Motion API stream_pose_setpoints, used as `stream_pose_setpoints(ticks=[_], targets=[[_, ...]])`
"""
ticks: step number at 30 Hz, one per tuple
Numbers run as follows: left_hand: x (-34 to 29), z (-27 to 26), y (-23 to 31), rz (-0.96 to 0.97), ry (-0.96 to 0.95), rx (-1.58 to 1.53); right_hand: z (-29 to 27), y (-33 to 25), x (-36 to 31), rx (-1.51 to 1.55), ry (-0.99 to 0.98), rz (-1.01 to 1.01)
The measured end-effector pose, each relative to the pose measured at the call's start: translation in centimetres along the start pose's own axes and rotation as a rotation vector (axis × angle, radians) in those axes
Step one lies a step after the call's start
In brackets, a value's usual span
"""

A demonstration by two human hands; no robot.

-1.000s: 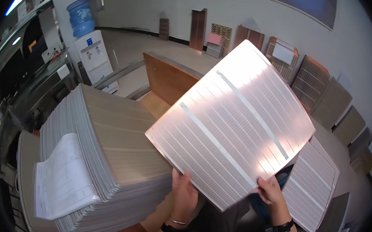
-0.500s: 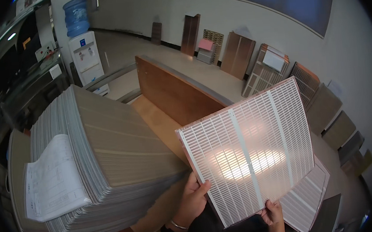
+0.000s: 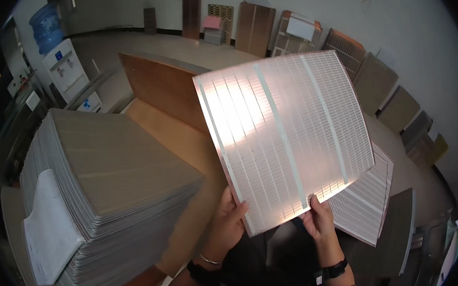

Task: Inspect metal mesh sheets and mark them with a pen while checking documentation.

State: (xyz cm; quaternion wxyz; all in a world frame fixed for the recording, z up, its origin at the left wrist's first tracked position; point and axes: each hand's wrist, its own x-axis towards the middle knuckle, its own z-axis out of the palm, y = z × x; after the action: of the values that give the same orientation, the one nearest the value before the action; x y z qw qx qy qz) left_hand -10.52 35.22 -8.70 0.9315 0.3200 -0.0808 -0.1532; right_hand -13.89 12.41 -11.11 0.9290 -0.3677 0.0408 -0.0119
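Note:
A thin copper-coloured circuit board panel (image 3: 304, 131) with pale stripes and a fine grid is held up in front of me, tilted, with bright light glaring off its upper left. My left hand (image 3: 226, 219) pinches its lower left edge, thumb on the face. Along the bottom edge my right hand (image 3: 318, 218) grips it, thumb in front and fingers mostly hidden behind. Below and to the right, partly covered by it, lies a similar gridded panel (image 3: 367, 199). A tall stack of grey-brown panels (image 3: 121, 158) stands to my left, a white paper sheet (image 3: 54, 229) draped over its side.
A brown wooden board (image 3: 161, 89) rises behind the stack. Several sample panels (image 3: 254, 29) lean along the far wall. A water dispenser (image 3: 67, 70) with a blue bottle stands at the back left. A dark panel (image 3: 392, 232) lies at the lower right.
The held panel has tilted so the glare moved to its upper left, and it sits higher in view. The view has shifted, showing more of my right forearm. Both hands keep their hold.

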Motion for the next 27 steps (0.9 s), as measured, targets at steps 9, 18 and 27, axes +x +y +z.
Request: stream_pose_setpoints(ticks=[9,18,27], targets=[[0.6,-0.3,0.1,0.033,0.064,0.035,0.1,-0.5,-0.3,-0.146,-0.049,-0.009],[0.2,-1.2,0.1,0.024,0.066,-0.026,1.0,-0.6,-0.9,-0.277,-0.084,0.056],[0.5,-3.1,-0.4,0.074,0.166,0.025,1.7,-0.3,-0.5,-0.406,-0.210,0.129]])
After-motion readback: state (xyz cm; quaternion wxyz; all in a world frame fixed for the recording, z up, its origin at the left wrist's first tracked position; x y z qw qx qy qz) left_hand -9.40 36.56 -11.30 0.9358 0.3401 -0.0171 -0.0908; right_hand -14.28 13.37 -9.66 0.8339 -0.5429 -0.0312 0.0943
